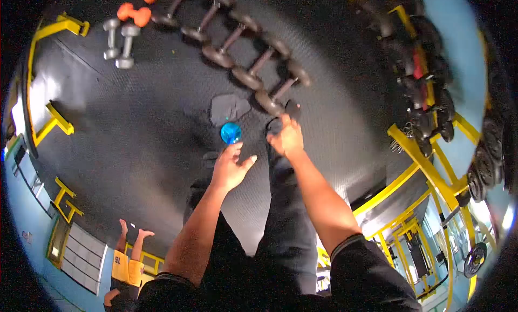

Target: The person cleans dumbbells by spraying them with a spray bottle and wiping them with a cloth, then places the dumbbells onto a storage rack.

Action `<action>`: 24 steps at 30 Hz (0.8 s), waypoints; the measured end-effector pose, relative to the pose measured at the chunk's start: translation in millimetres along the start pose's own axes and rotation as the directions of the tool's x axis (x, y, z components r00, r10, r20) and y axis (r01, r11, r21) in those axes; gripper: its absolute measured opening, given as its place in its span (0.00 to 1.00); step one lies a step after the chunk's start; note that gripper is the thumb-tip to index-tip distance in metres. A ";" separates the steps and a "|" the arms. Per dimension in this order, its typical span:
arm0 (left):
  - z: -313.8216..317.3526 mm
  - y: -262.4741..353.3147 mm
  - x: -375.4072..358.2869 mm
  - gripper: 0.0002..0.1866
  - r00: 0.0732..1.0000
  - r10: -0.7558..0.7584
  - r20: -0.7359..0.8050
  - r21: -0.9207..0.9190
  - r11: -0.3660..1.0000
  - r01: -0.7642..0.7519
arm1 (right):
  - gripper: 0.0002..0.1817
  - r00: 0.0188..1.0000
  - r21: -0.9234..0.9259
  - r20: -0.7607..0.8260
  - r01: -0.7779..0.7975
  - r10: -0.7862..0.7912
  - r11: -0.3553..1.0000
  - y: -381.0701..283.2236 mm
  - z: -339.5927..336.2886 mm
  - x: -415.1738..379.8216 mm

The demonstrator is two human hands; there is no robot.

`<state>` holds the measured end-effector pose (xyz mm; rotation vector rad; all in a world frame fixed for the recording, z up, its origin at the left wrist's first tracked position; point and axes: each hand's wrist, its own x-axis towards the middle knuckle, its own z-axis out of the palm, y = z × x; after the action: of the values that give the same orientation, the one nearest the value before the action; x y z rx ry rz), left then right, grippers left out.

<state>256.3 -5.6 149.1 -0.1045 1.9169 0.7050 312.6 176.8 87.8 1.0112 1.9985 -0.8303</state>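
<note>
My left hand (231, 169) hovers with its fingers apart and holds nothing. It is just below a round blue object (231, 133) on the black rubber floor (135, 128). My right hand (287, 139) is curled over the toe of my right shoe (274, 125), at the end of my outstretched dark-trousered leg (286, 204). Just beyond that hand lies the nearest dark dumbbell (278, 99). My left leg is mostly hidden under my left arm.
A curved row of dark dumbbells (237, 47) runs across the floor ahead, with grey dumbbells (120, 42) and orange ones (135, 12) to the left. A grey cloth (229, 107) lies by the blue object. Yellow racks with weight plates (431, 107) stand right. Another person (128, 263) is at the lower left.
</note>
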 end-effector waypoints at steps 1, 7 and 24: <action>8.8 -10.7 17.0 0.32 1.000 -0.010 0.014 -0.027 1.000 0.011 | 0.42 1.000 -0.054 -0.009 -0.007 0.007 0.999 0.7 17.3 22.1; 41.2 -82.5 81.4 0.31 0.999 0.052 -0.010 0.076 0.996 -0.051 | 0.40 0.963 -0.307 -0.266 -0.038 -0.048 0.951 28.4 107.2 133.4; -23.3 -131.2 3.8 0.33 0.981 -0.138 0.134 -0.632 0.751 0.192 | 0.17 0.997 0.475 0.026 -0.074 0.070 0.877 -11.3 -19.3 45.3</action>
<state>285.1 -124.8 96.7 -0.6630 1.4869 1.2030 277.8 203.6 62.8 1.3424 1.7701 -1.3232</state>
